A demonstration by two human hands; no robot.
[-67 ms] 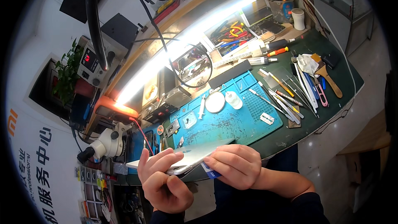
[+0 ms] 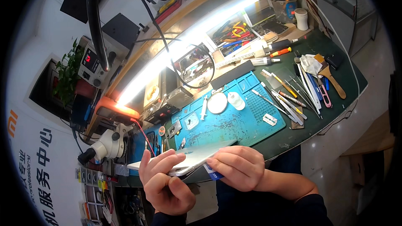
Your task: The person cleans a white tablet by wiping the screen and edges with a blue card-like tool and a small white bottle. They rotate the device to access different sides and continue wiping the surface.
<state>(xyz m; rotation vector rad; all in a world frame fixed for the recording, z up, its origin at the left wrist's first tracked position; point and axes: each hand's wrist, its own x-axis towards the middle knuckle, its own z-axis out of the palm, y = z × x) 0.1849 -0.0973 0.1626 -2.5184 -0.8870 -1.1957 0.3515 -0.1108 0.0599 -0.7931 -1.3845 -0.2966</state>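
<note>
One tablet [image 2: 203,153], a thin, smooth silver plate with a rounded corner, lies aslant in the hands above the near side of the scuffed, rubbery blue mat [image 2: 228,129]. The left hand [image 2: 167,184] grasps its left part; the right hand [image 2: 238,169] pinches one blue card [image 2: 213,173] at its near edge. Before me, the mat bears one round dish [image 2: 217,103], one translucent bottle [image 2: 236,101], one syringe [image 2: 204,108] and one perforated blade [image 2: 269,119].

White wall [image 2: 39,37] left, glossy floor [image 2: 331,165] right; bright tube light [image 2: 201,37], dark-green workbench [image 2: 312,46].
</note>
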